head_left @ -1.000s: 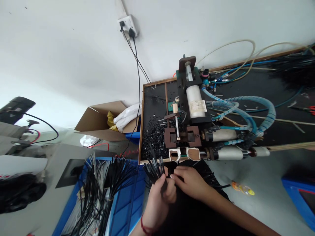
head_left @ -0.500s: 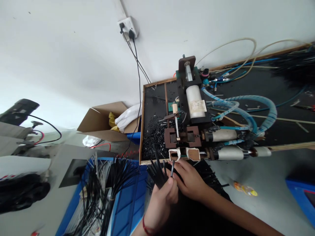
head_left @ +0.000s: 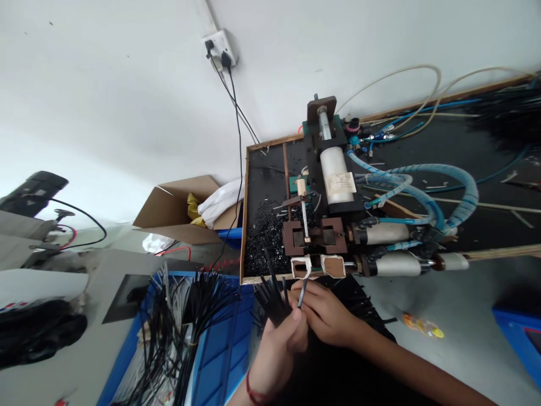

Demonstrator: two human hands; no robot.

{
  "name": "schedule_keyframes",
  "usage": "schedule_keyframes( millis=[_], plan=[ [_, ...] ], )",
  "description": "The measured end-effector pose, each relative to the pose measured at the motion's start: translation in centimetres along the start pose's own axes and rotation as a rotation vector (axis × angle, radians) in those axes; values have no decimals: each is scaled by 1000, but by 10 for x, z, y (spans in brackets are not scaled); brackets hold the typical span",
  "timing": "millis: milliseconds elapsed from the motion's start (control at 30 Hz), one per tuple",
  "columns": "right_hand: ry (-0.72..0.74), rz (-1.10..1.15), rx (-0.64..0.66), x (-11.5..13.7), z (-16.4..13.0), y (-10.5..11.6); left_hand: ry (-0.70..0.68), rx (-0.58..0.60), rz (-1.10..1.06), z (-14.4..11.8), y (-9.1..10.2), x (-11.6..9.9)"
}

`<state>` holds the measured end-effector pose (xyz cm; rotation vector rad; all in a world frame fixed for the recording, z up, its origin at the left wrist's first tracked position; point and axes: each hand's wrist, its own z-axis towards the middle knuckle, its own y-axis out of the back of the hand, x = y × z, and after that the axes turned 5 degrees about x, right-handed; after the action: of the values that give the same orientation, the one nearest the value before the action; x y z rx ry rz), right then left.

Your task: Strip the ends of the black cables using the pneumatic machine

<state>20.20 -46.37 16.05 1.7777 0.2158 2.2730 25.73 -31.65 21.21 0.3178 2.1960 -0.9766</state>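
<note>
Right now my left hand point(head_left: 282, 338) is curled tight around a bundle of black cable pieces point(head_left: 270, 293), their ends fanning up toward the machine point(head_left: 321, 225). Just to its right, my right hand point(head_left: 327, 313) pinches a single black cable point(head_left: 302, 292) between fingertips, its tip just below the machine's white-rimmed opening point(head_left: 301, 266) at the near edge of the surface point(head_left: 486, 186).

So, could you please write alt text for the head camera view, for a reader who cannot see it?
A person's left hand grips a bundle of black wires while the right hand pinches a single wire just below a small pneumatic machine with blue hoses on a black bench.
</note>
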Motion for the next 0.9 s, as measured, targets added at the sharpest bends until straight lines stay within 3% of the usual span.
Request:
schedule_keyframes(
  millis=[133,333,467,600,733,833,900],
  plan=[
    [-36,270,-100,4,-2,-4,1,2,4,-2,0,-1],
    [-103,303,-246,4,-5,-7,5,38,0,0,1,-1],
    [-139,390,-279,5,-6,-3,0,47,1,0,3,0],
    [-177,639,-187,0,-5,-4,-8,43,-5,-1,4,1],
    [-208,887,6,-7,-6,-9,-7,33,-14,0,5,1],
    [-213,962,125,-8,-6,-11,2,33,-17,-1,4,1],
    [-211,962,114,-6,-6,-11,5,21,-22,-1,3,1]
  ],
)
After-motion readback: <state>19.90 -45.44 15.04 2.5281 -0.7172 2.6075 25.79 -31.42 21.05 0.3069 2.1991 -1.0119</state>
